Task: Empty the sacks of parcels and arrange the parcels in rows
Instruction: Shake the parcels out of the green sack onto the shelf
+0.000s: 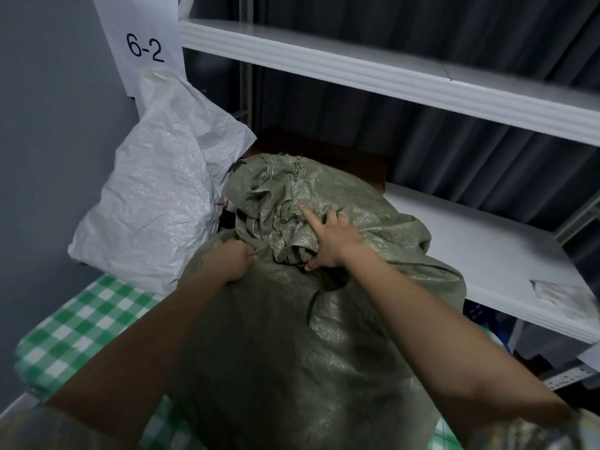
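Green sack point(311, 336) lies full on checked worktop point(74, 323), bunched mouth toward shelf point(480, 254). Left hand point(232, 259) clenches fabric at neck. Right hand point(328, 241) grips bunched folds, forefinger out, likely to loosen mouth for tipping. White sack point(156, 196) waits just beside. Parcels hidden.

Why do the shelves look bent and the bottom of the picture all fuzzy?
Head view: the wide-angle lens curves the white metal shelves; the bottom corners blur near the forearms; dim light leaves the olive-green woven sack shadowed low down, with sheen where the left hand and right hand grip it; the crinkly white woven sack glints.
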